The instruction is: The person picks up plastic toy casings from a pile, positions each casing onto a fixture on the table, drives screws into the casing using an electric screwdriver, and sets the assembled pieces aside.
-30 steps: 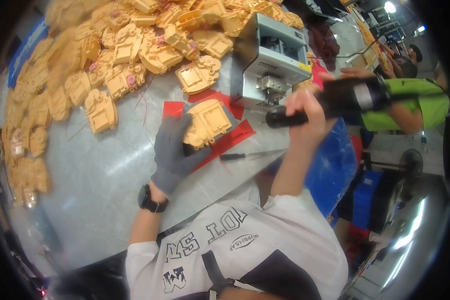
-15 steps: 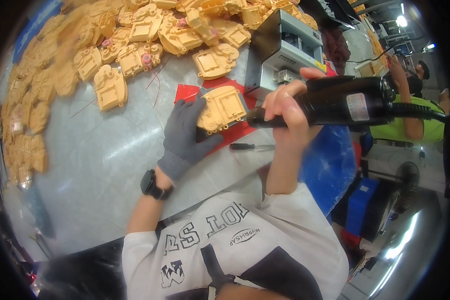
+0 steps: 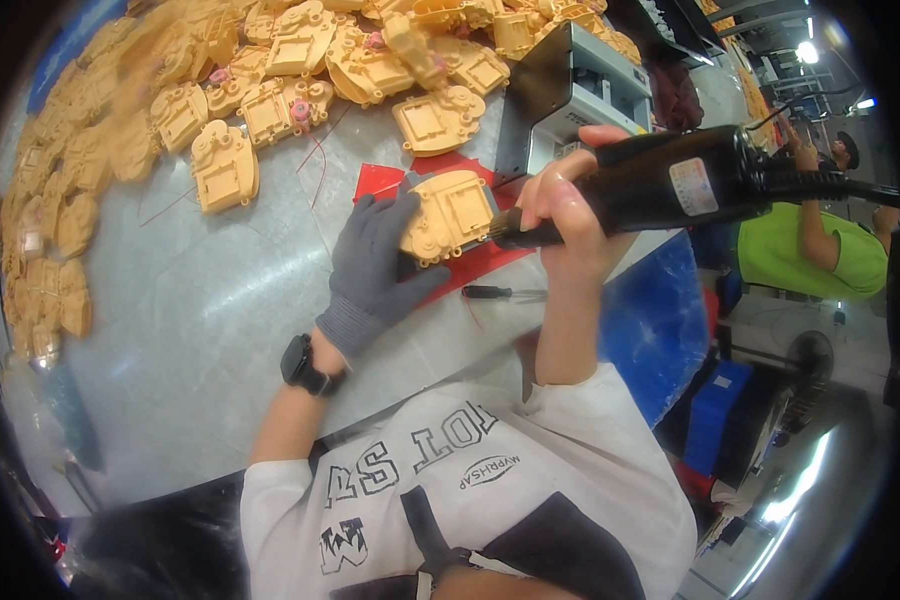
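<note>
A pale yellow plastic housing (image 3: pixel 450 215) lies face up over a red sheet (image 3: pixel 485 264). My left hand (image 3: pixel 370 268), in a grey glove, grips it from its left side, the thumb along the near edge. Bare, my right hand (image 3: pixel 572 215) is wrapped round a black corded electric screwdriver (image 3: pixel 650 190), held almost level. Its nose points left at the housing's right edge, by a near corner; whether the bit touches a screw is too small to tell. On the table just nearer to me lies a small black-handled screwdriver (image 3: pixel 486 292).
Many similar yellow housings (image 3: pixel 300 40) are heaped along the far and left sides of the metal table (image 3: pixel 220 290). A black and grey boxed device (image 3: pixel 540 95) stands beyond my right hand. Blue sheeting (image 3: pixel 650 330) hangs at the right; a person in a green shirt (image 3: pixel 810 250) is farther off.
The electric screwdriver has tilted slightly, its rear end rising and shifting left with my right hand. My left hand keeps its grip on the housing. The whole view has shifted a little.
</note>
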The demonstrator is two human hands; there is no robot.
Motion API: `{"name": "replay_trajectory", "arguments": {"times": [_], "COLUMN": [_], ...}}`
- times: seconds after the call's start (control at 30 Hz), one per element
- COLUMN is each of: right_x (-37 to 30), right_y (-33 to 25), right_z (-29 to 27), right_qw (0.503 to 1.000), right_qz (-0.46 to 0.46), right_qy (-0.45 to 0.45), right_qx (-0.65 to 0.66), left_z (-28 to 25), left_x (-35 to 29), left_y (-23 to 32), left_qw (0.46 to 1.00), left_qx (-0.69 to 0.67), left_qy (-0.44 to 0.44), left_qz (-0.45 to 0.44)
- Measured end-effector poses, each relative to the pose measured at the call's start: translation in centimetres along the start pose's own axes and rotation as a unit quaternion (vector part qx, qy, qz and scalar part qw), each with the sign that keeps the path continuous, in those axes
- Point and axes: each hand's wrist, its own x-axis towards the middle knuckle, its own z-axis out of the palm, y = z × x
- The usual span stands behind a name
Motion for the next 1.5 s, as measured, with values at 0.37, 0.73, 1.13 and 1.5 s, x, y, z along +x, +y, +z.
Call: {"name": "replay_trajectory", "arguments": {"times": [0.37, 0.73, 1.13, 1.5], "right_x": [-0.3, -0.1, -0.1, -0.5], "right_y": [0.3, 0.7, 0.7, 1.1], "right_z": [0.1, -0.1, 0.5, -0.7], "right_qw": [0.999, 0.998, 0.999, 0.997], "right_qz": [-0.02, 0.003, 0.017, 0.006], "right_qy": [-0.008, -0.005, -0.047, -0.058], "right_qx": [0.045, 0.066, -0.018, 0.049], "left_z": [0.0, 0.2, 0.0, 0.0], "left_x": [0.0, -0.2, 0.0, -0.5], "left_y": [-0.1, -0.3, -0.4, -0.4], "left_qw": [1.0, 1.0, 1.0, 1.0], "left_qx": [0.001, -0.008, -0.006, 0.002], "left_qy": [-0.01, -0.006, -0.004, -0.002], "left_qz": [-0.005, -0.003, -0.014, -0.012]}}
